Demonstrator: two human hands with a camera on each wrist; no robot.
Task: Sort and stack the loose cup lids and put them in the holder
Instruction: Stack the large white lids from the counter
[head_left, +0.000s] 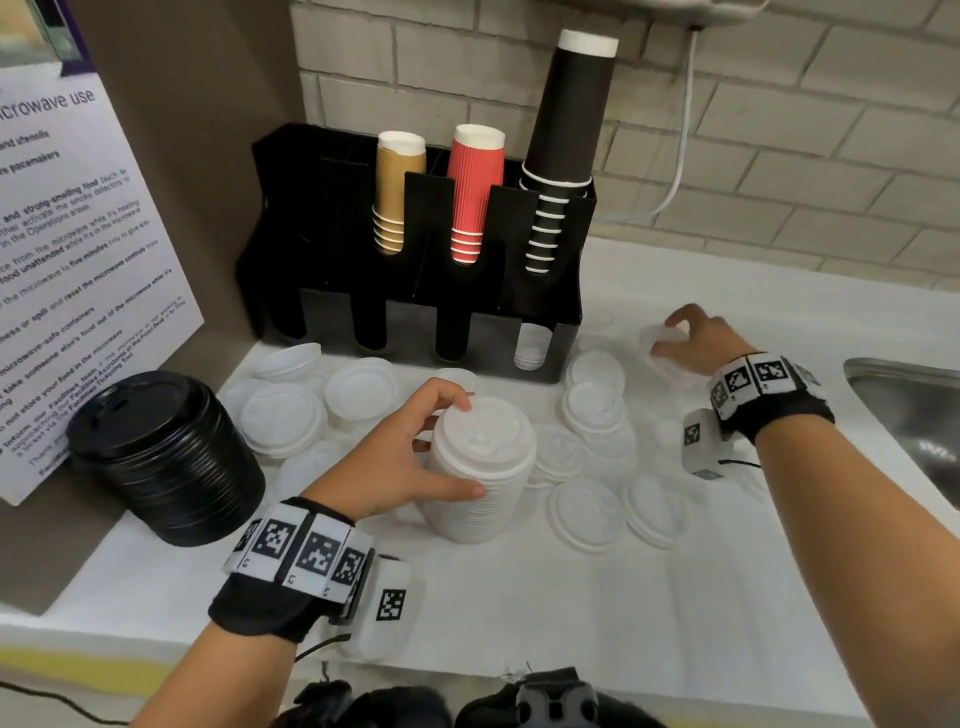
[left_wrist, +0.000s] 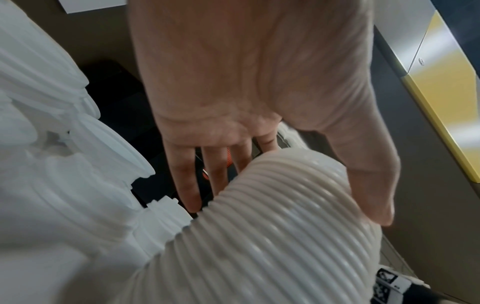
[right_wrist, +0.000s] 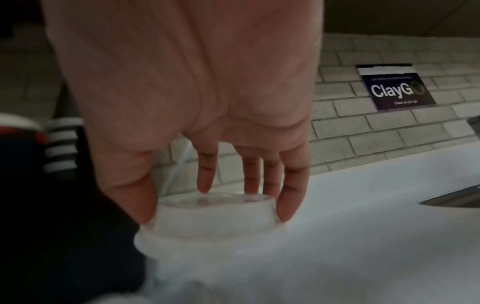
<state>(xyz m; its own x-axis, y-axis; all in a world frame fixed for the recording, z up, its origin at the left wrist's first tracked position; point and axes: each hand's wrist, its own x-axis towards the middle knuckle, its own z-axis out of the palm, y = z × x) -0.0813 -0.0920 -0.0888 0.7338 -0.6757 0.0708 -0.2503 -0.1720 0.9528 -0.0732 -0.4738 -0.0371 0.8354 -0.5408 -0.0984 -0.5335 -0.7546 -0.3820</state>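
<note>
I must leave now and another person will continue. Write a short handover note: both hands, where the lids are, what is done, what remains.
Left hand: grips the tall white lid stack standing on the counter, thumb in front, fingers on the top lid.
Right hand: fingers curled round one clear lid lying on the counter right of the holder.
Done: white stack built; black lid stack stands at left; a few white lids show in the holder's rightmost front slot.
Left: many loose lids lie scattered before the holder; stack them, then put the stacks in the holder.
</note>
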